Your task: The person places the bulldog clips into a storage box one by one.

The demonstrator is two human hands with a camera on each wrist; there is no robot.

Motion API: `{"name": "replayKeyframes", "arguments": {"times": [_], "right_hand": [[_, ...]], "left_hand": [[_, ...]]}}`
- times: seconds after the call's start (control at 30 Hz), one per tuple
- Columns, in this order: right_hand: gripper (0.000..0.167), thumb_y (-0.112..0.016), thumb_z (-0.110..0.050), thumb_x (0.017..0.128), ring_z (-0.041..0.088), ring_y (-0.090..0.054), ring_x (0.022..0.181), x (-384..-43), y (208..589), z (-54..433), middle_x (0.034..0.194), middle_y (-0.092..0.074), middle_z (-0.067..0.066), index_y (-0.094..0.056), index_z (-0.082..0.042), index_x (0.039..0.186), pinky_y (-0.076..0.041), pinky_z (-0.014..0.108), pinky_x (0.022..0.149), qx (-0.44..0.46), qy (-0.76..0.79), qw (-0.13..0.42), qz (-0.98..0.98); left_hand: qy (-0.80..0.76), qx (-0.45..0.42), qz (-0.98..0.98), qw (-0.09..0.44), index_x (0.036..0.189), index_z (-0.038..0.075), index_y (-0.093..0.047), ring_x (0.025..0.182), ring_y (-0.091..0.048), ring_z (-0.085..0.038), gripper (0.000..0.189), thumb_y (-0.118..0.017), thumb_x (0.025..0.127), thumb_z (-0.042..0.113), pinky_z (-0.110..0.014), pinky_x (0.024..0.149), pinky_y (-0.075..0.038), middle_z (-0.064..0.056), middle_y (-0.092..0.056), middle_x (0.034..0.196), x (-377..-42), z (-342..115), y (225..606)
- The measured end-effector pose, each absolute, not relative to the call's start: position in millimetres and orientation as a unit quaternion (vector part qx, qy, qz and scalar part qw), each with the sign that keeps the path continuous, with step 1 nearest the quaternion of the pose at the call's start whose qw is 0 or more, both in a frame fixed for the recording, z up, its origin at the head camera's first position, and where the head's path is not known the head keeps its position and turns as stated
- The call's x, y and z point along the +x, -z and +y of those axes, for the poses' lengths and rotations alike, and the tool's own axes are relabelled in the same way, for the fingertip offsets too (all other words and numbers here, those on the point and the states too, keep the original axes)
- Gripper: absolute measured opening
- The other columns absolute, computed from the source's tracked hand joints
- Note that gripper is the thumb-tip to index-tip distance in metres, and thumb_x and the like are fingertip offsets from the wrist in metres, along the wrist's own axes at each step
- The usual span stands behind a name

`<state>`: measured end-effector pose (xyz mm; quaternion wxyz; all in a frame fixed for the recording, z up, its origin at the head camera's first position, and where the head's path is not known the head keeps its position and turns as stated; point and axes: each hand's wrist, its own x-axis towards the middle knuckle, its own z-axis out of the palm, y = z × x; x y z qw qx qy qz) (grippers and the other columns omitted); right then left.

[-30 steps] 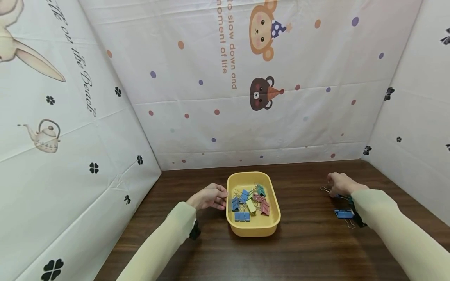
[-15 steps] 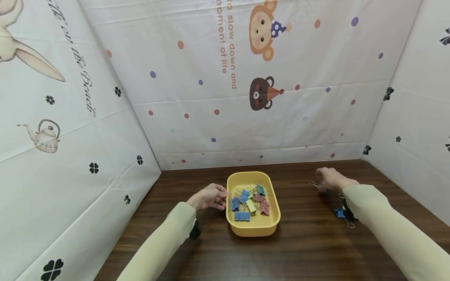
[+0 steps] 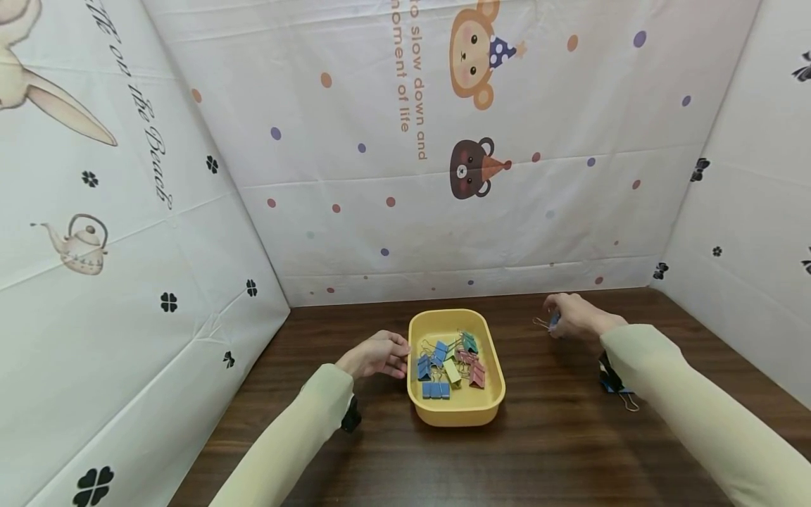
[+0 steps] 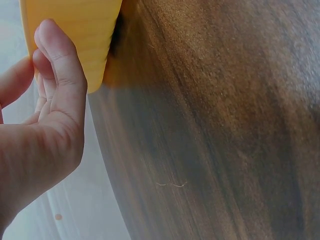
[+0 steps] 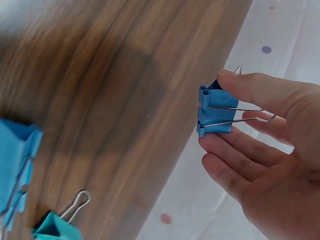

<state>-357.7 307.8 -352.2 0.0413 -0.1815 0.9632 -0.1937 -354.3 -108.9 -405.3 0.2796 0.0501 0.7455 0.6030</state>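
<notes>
A yellow plastic tub (image 3: 459, 417) stands on the dark wooden table, holding several binder clips (image 3: 452, 373) in blue, green, yellow and red. At its left side my left hand (image 3: 378, 355) pinches the rim with thumb and fingers; the left wrist view shows the curled fingers against the tub's outer wall (image 4: 92, 50). To the right of the tub, above the table, my right hand (image 3: 579, 315) holds a blue binder clip (image 5: 218, 107) between thumb and fingers, its wire handles pointing toward the palm.
Beneath the right forearm lies another blue binder clip (image 3: 629, 401), partly hidden by the wrist. The right wrist view also has a large blue clip (image 5: 15, 165) and a teal clip (image 5: 56, 227) on the table. Printed white cloth walls (image 3: 355, 232) enclose the table's back and sides.
My right hand has lifted the blue binder clip away from the others and moved left, toward the tub. The left hand and the tub stay where they were.
</notes>
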Motion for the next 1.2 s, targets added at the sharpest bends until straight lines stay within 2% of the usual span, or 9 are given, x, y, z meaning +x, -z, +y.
{"name": "replayKeyframes", "arguments": {"times": [0.17,0.37,0.5,0.73,1.0,1.2], "right_hand": [[0.054,-0.072,-0.005,0.080,0.025,-0.061,0.085,-357.5,345.5,294.5,0.110,-0.062,0.028,-0.049,0.010,0.127,-0.052,0.034,0.068,-0.189,0.189,0.037,0.963],[0.058,-0.074,-0.006,0.078,0.028,-0.063,0.088,-357.7,336.3,280.6,0.115,-0.061,0.033,-0.049,0.010,0.127,-0.054,0.035,0.069,-0.209,0.188,0.030,0.959],[0.057,-0.075,-0.008,0.077,0.029,-0.063,0.092,-358.2,330.9,269.5,0.115,-0.062,0.031,-0.052,0.008,0.126,-0.053,0.037,0.073,-0.219,0.188,0.026,0.957],[0.057,-0.076,-0.010,0.078,0.023,-0.064,0.086,-360.5,321.3,245.0,0.111,-0.064,0.027,-0.052,0.007,0.127,-0.055,0.037,0.074,-0.234,0.193,0.032,0.952],[0.055,-0.077,-0.010,0.079,0.031,-0.065,0.094,-361.0,318.2,214.7,0.112,-0.064,0.028,-0.053,0.005,0.127,-0.056,0.039,0.076,-0.254,0.190,0.027,0.948],[0.054,-0.076,-0.009,0.081,0.028,-0.066,0.093,-360.8,319.4,192.7,0.112,-0.065,0.026,-0.052,0.004,0.128,-0.057,0.036,0.074,-0.267,0.199,0.043,0.942]], "left_hand": [[-0.602,0.050,0.746,0.281,0.113,-0.005,-0.051,0.062,-0.062,-0.016,0.021,-0.052,0.099,0.011,-0.030,0.061,-0.058,-0.005,-0.061,0.077,-354.4,-108.5,404.5],[-0.602,0.052,0.746,0.279,0.108,-0.002,-0.052,0.061,-0.062,-0.016,0.016,-0.053,0.099,0.011,-0.030,0.061,-0.058,-0.005,-0.061,0.076,-354.0,-107.7,404.7],[-0.601,0.052,0.747,0.278,0.108,-0.001,-0.053,0.062,-0.062,-0.016,0.015,-0.053,0.098,0.011,-0.030,0.061,-0.058,-0.005,-0.062,0.076,-353.5,-108.1,404.6],[-0.600,0.053,0.749,0.276,0.109,-0.003,-0.053,0.062,-0.062,-0.016,0.017,-0.052,0.099,0.010,-0.029,0.060,-0.058,-0.005,-0.061,0.076,-353.0,-108.7,403.5],[-0.603,0.048,0.748,0.275,0.107,0.000,-0.053,0.062,-0.062,-0.015,0.014,-0.052,0.099,0.011,-0.029,0.060,-0.058,-0.005,-0.061,0.077,-352.4,-108.4,402.0],[-0.602,0.054,0.747,0.277,0.110,-0.004,-0.053,0.062,-0.062,-0.015,0.018,-0.051,0.099,0.010,-0.028,0.060,-0.058,-0.004,-0.061,0.076,-353.3,-108.8,403.8]]}}
